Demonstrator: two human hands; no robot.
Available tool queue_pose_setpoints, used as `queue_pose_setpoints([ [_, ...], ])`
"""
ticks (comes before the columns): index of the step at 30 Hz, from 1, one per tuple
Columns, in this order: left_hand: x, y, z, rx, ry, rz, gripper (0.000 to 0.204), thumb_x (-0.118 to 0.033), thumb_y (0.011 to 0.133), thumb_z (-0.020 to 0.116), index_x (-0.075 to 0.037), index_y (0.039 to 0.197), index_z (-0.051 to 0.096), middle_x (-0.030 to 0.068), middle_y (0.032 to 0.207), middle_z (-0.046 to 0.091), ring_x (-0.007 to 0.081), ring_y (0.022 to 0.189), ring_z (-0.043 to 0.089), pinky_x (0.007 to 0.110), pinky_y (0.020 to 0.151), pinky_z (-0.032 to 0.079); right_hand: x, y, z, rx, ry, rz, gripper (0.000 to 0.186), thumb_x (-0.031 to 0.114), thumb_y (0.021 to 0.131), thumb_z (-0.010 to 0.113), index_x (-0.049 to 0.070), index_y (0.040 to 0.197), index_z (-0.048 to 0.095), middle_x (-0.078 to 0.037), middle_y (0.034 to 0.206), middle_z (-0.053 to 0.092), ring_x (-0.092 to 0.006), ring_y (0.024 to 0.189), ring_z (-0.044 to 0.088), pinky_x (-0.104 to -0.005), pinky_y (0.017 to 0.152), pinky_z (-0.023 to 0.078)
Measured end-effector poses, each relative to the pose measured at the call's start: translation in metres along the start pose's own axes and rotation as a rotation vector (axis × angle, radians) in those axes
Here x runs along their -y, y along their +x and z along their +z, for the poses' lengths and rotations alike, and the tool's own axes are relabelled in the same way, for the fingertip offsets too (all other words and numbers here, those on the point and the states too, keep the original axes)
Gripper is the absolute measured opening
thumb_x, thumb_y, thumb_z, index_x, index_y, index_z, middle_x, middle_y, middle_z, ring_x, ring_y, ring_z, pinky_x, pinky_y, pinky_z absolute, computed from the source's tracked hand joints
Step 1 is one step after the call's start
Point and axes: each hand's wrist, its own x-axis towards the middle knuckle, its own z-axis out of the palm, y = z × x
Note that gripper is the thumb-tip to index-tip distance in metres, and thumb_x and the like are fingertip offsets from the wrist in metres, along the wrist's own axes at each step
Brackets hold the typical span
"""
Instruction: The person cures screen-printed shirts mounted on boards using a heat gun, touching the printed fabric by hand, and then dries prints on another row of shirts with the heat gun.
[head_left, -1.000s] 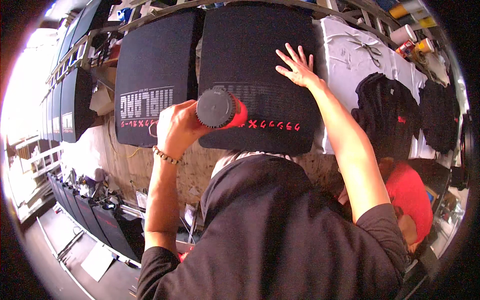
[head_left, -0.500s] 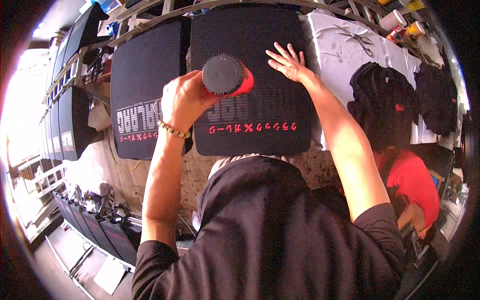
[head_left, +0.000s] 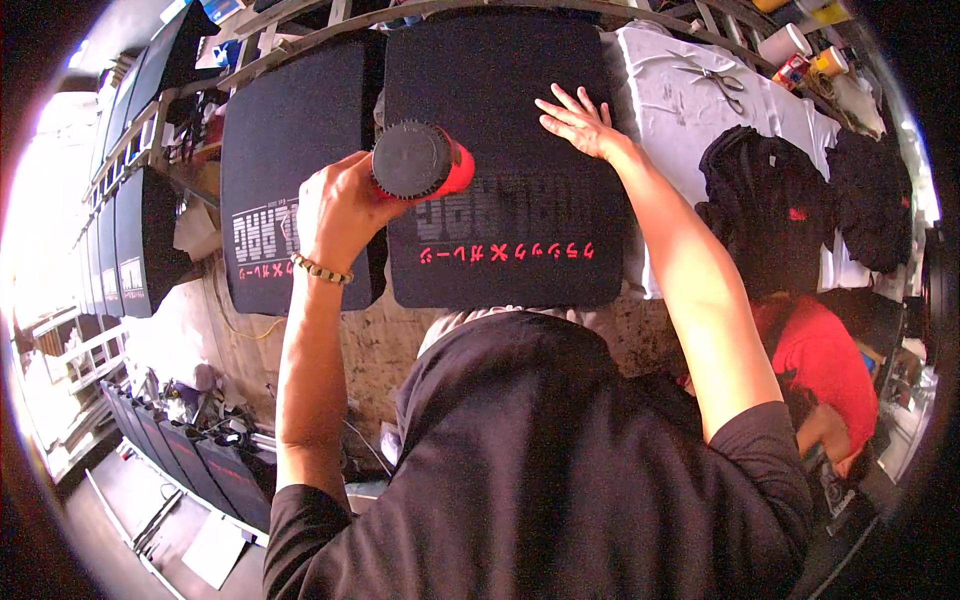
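Note:
My left hand [head_left: 335, 210] grips a red heat gun with a round black back end [head_left: 420, 162], held above the left part of a black printed board [head_left: 500, 90]. That board carries a grey block print [head_left: 520, 205] and a row of small red marks [head_left: 505, 252] near its lower edge. My right hand [head_left: 578, 122] lies flat on the board's upper right area with fingers spread. A bead bracelet [head_left: 320, 268] circles my left wrist.
A second black board with white and red print [head_left: 285, 120] lies just left. A white cloth with scissors [head_left: 715, 75] sits to the right, with dark garments [head_left: 770, 200] and cups [head_left: 785, 45] beyond. Someone in red [head_left: 825, 360] is at lower right. Black boards [head_left: 130, 250] line the left.
The heat gun and my left hand have shifted along the grey print toward its left part. My right hand stays flat on the board.

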Motion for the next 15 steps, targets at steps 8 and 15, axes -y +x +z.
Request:
queue_pose_setpoints([
  [8, -0.023, -0.037, -0.002, 0.080, -0.022, -0.015, 0.040, -0.039, 0.068, 0.091, -0.012, 0.092, 0.075, 0.0093, 0.087, 0.073, 0.0360, 0.081, 0.072, 0.046, 0.071, 0.057, -0.004, -0.002, 0.004, -0.035, -0.081, -0.026, 0.074, 0.081, 0.097, 0.038, 0.047, 0.163, 0.031, 0.006, 0.178, 0.003, -0.0368, 0.163, -0.004, -0.0684, 0.125, -0.004],
  [15, -0.046, -0.071, -0.007, 0.097, 0.059, -0.225, 0.036, -0.031, 0.066, 0.091, -0.010, 0.092, 0.075, 0.0081, 0.088, 0.073, 0.0344, 0.081, 0.072, 0.045, 0.071, 0.057, -0.031, -0.015, 0.012, -0.264, -0.235, -0.222, 0.071, 0.072, 0.098, 0.050, 0.045, 0.162, 0.035, 0.004, 0.178, 0.011, -0.0321, 0.163, 0.007, -0.0634, 0.127, 0.007],
])
